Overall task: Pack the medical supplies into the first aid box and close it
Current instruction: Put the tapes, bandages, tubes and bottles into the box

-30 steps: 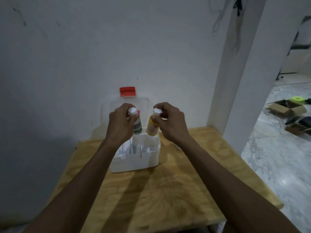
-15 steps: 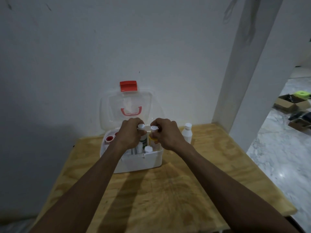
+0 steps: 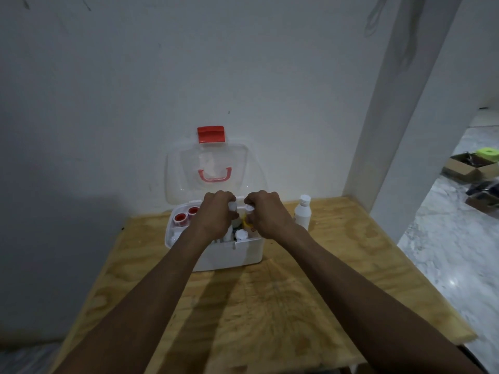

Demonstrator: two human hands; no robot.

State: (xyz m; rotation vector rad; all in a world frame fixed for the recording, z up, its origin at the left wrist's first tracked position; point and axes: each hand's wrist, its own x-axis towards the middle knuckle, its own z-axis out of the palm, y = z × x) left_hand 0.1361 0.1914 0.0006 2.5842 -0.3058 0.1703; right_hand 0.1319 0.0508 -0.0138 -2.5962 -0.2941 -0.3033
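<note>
The white first aid box (image 3: 237, 255) stands open on the wooden table (image 3: 270, 306), its clear lid (image 3: 186, 168) with red latch (image 3: 211, 134) leaning back against the wall. My left hand (image 3: 216, 217) grips a white-capped bottle with a green label (image 3: 233, 215), lowered into the box. My right hand (image 3: 266, 214) grips a white-capped yellow bottle (image 3: 248, 218) beside it, also down in the box. Two red-capped containers (image 3: 186, 215) sit in the box's left part. Another white cap (image 3: 241, 234) shows near the front wall.
A white bottle (image 3: 303, 215) stands on the table just right of the box. A white wall is behind, a white pillar (image 3: 399, 130) at right. Cardboard boxes (image 3: 472, 168) lie on the marble floor far right.
Both hands have gone down with their bottles from above the box into it. The camera has tilted, bringing the lid and the white bottle at right into view.
</note>
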